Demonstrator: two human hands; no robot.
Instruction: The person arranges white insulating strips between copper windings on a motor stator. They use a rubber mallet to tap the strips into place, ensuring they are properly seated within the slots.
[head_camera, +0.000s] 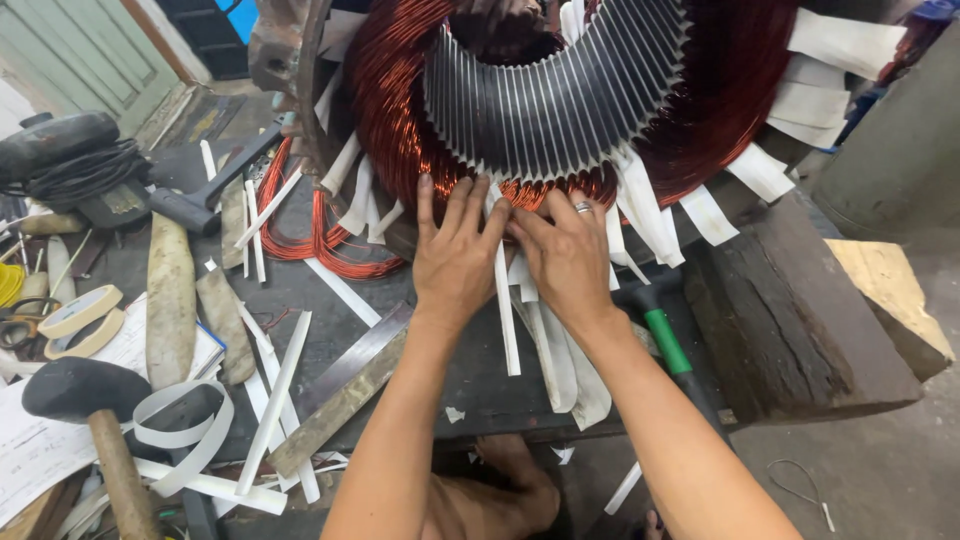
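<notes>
Stator (560, 100) of a big motor stands on its side at the far middle of the bench (470, 380), propped there so its bore faces you and the lower slots sit within easy reach. Your left hand (455, 262) lies flat on the copper winding (400, 130) at the bottom rim, fingers spread and pressing, gripping nothing. Your right hand (568, 262), ring on one finger, sits just beside it, fingertips bunched against the winding; what they pinch, if anything, you cannot tell from here. A white insulation strip (507, 320) hangs down between your two hands, toward you. The core shows dark grey teeth with pale slot liners between them, ringed by glossy reddish coils, with white paper tabs (800, 110) sticking out on the right. A rubber mallet (85, 400) and tape rolls (80, 320) lie near left.
</notes>
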